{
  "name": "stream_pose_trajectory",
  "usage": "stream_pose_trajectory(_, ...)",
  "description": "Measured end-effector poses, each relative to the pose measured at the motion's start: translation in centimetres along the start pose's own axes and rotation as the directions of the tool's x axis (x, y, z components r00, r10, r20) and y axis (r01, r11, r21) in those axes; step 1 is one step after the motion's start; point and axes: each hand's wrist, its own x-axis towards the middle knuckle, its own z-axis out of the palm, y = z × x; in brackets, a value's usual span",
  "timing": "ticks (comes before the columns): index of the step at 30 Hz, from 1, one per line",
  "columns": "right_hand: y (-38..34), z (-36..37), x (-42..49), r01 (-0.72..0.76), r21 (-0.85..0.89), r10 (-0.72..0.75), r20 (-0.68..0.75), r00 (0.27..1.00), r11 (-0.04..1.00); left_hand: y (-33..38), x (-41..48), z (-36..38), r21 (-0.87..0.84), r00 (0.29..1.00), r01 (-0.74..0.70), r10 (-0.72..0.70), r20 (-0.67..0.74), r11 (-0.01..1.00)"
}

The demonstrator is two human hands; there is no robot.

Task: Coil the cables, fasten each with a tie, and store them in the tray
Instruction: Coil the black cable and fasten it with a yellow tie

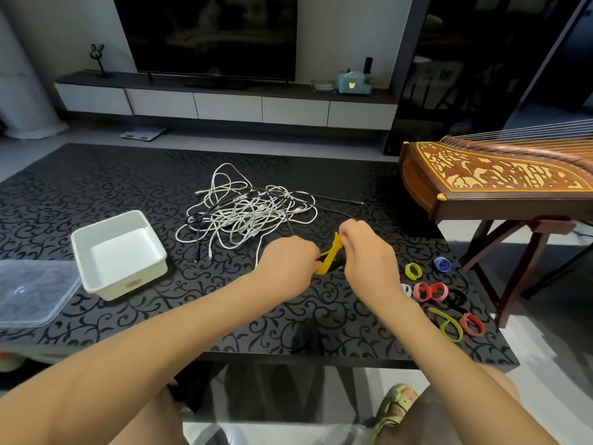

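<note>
A tangled heap of white and black cables (247, 213) lies in the middle of the black patterned table (96, 187). In front of it, my left hand (288, 261) and my right hand (365, 252) both pinch a yellow tie (332, 253) that is wrapped around a small dark cable bundle, mostly hidden between the hands. The white tray (118, 252) stands empty at the left. Several loose ties (430, 290) in yellow, red, blue, black and white lie at the right.
A clear plastic lid (32, 290) lies at the table's left edge beside the tray. A wooden zither (494, 178) on a stand sits close to the table's right side. A TV cabinet (224, 104) runs along the far wall.
</note>
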Motion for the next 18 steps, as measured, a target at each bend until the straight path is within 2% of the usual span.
stream_pose_trajectory(3,0.7,0.0,1.0,-0.095,0.001,0.095,0.042,0.995,0.995,0.6,-0.5,1.2,0.015,0.994,-0.066,0.067,-0.088,0.998)
stream_pose_trajectory(7,0.9,-0.1,1.4,-0.132,-0.04,0.136,0.113,0.984,0.99,0.2,-0.9,1.7,0.004,0.984,-0.138,0.138,-0.114,0.99)
stream_pose_trajectory(9,0.7,-0.1,1.5,-0.118,-0.062,0.125,0.119,0.985,0.991,-0.1,-0.8,1.8,0.059,0.98,-0.167,0.172,-0.103,0.984)
stream_pose_trajectory(11,-0.2,-0.3,1.2,-0.025,-0.121,0.031,0.048,0.998,0.992,-0.3,-0.4,1.9,0.077,0.984,-0.148,0.154,-0.089,0.986)
stream_pose_trajectory(13,-1.4,-0.5,0.4,0.112,-0.176,-0.116,-0.013,0.993,0.978,-0.6,0.2,1.7,0.015,0.992,-0.063,0.065,-0.105,0.998)
stream_pose_trajectory(15,-2.2,-0.4,-0.9,0.187,-0.166,-0.199,-0.057,0.978,0.968,-1.0,1.0,1.6,-0.136,0.992,0.007,-0.023,-0.121,0.991)
stream_pose_trajectory(18,-1.8,0.0,-2.5,0.143,-0.115,-0.159,-0.144,0.977,0.983,-1.3,1.2,1.5,-0.331,0.989,0.055,-0.095,-0.109,0.942)
